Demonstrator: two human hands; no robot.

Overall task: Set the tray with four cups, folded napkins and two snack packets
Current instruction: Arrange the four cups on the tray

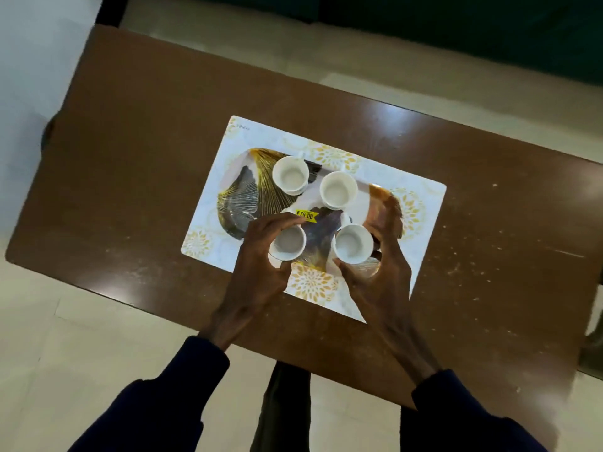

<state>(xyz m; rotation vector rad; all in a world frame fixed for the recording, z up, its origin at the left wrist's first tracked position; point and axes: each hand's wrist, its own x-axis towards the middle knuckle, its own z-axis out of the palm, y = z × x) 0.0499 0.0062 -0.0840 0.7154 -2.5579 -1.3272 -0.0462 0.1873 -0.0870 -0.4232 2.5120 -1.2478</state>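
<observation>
Head view: brown bench (pixel 137 151) carries a rectangular placemat (pixel 212 177), long axis left-right, under the patterned tray (pixel 241 194). Four white cups stand on it. Left hand (pixel 261 256) curls its fingers (pixel 277 220) around the near-left cup (pixel 288 243); right hand (pixel 380 269) wraps the near-right cup (pixel 353 243). Napkins and packets: none visible.

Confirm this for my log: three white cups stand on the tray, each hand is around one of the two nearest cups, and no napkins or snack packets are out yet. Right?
Not quite: the head view shows four white cups on the tray, not three. The rest holds: the left hand and the right hand each wrap one of the two nearest cups, and no napkins or snack packets are in view.
</observation>
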